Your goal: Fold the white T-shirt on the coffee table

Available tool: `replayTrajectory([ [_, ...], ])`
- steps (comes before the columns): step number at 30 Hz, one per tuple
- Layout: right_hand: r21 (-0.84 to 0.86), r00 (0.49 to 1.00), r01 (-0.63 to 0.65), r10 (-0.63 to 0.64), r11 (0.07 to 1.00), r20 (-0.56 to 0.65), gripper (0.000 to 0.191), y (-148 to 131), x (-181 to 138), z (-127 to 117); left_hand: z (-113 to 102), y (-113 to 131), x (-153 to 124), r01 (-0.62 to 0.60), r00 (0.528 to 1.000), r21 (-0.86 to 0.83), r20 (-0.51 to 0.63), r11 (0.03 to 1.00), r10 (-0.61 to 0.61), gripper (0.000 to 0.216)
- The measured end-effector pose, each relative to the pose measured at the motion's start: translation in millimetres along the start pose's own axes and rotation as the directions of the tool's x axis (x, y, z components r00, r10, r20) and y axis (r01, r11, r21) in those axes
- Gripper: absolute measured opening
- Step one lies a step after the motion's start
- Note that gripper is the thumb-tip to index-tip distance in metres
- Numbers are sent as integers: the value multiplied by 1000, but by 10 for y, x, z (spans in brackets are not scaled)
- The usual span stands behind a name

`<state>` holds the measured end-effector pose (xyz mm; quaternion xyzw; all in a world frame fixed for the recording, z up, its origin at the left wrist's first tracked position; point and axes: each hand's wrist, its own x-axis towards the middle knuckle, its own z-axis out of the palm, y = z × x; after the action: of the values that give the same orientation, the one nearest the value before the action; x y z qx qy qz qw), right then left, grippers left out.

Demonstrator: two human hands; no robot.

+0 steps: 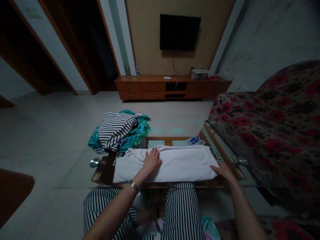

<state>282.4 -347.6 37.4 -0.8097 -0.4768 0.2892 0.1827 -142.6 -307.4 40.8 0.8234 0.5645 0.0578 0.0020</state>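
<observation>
A white garment (185, 163), folded into a long strip, lies across the glass-topped coffee table (212, 140) in front of my knees. My left hand (152, 160) rests flat on it, left of the middle, with its fingers stretched out. At the strip's right end, my right hand (223, 170) grips the edge between thumb and fingers; the fingertips are partly hidden. The cloth is rumpled along its upper left edge. Beyond the left end is a heap of clothes, with a black-and-white striped garment (116, 128) on top of green ones (142, 131).
A plastic bag with blue print (196, 141) sits behind the white garment. The flowered sofa (265, 126) stands close on the right. Across the tiled floor are a low wooden cabinet (153, 87) and a wall-mounted television (180, 32). A brown furniture corner (15, 193) juts in at left.
</observation>
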Motion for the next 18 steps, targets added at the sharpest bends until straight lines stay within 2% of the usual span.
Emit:
replayTrajectory([
  [3, 297, 983, -30, -25, 954, 179, 35, -26, -40, -168, 30, 171, 42, 40, 998, -11, -38, 999, -40, 54],
  [5, 541, 954, -149, -23, 827, 299, 34, -55, -123, -243, 94, 280, 53, 69, 996, -19, -51, 997, -70, 56],
  [7, 681, 945, -242, 8, 691, 328, 32, -105, -223, -271, 164, 354, 45, 94, 994, -16, -61, 995, -95, 59],
  [9, 762, 949, -265, 18, 590, 316, 33, -203, -318, -256, 213, 386, 23, 100, 992, -8, -74, 995, -100, 62],
  [12, 855, 956, -209, -84, 475, 280, 45, -498, -444, -196, 229, 387, -17, 92, 993, -13, -73, 996, -93, 62],
  [14, 899, 967, -114, -160, 424, 198, 48, -807, -529, -152, 222, 382, -42, 84, 993, -28, -78, 996, -85, 60],
  [16, 896, 968, 3, -225, 444, 108, 45, -1181, -617, -100, 222, 384, -60, 79, 992, -45, -93, 996, -83, 58],
  [18, 852, 942, 133, -331, 506, 50, 42, -1579, -706, -20, 232, 395, -65, 76, 991, -64, -106, 995, -83, 55],
])
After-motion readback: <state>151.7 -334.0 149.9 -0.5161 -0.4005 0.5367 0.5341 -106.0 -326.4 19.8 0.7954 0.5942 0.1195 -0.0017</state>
